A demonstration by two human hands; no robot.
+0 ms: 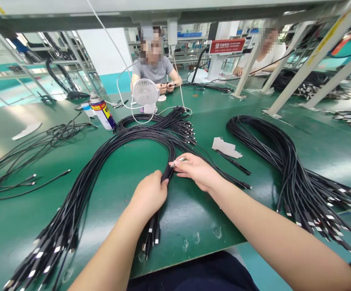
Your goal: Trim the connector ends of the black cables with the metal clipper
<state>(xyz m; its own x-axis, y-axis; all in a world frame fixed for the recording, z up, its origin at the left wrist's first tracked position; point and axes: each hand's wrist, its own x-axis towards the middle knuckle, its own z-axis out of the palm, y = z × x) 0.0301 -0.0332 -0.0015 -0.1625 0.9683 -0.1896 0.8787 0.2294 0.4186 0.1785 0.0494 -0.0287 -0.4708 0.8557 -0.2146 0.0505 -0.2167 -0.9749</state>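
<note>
My left hand (151, 192) is closed round one end of a bundle of black cables (127, 135) that curves in an arch over the green table. Below that hand, several cable ends with pale plugs (153, 234) stick out toward the table's front edge. Beside the same bundle, my right hand (195, 169) pinches a small silvery piece (180, 159) between thumb and fingers; its exact kind is too small to tell. The bundle's other end fans out at the lower left, with many connectors (46, 258) showing.
Another cable bundle (263, 137) lies at right, near a torn paper scrap (225, 147). Loose cables (42, 141) lie at left. A spray can (102, 113) and a small white fan (146, 93) stand behind. Across the table sits a person (155, 68); another person (263, 52) is farther right.
</note>
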